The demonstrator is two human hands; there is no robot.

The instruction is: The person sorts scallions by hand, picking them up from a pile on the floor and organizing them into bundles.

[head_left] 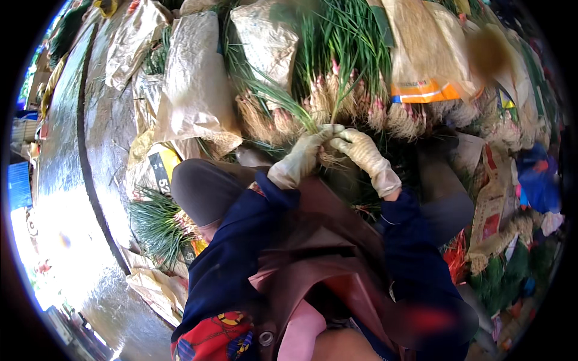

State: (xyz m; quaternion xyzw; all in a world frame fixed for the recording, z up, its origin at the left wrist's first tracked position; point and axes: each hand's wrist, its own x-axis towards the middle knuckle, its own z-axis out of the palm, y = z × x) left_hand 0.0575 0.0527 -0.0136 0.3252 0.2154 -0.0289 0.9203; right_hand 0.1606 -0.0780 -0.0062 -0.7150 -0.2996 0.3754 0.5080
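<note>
My left hand (pixel 296 157), in a pale glove, is closed around a small bunch of spring onions (pixel 289 106) whose green leaves stretch up and to the left. Beside it, almost touching, my gloved right hand (pixel 362 154) has its fingers bent together at the same stalks. Thin roots (pixel 329 158) hang below the two hands. What lies between the right fingertips is partly hidden. Just beyond my hands, a thick row of spring onions (pixel 343 54) lies with pinkish bulbs and tan roots toward me.
White woven sacks (pixel 198 78) cover bundles at the left, and a tan sack with an orange band (pixel 424 54) covers others at the right. Another spring onion bundle (pixel 158 225) lies by my left knee. Wet grey pavement (pixel 114 156) runs along the left. A brown apron (pixel 319 234) covers my lap.
</note>
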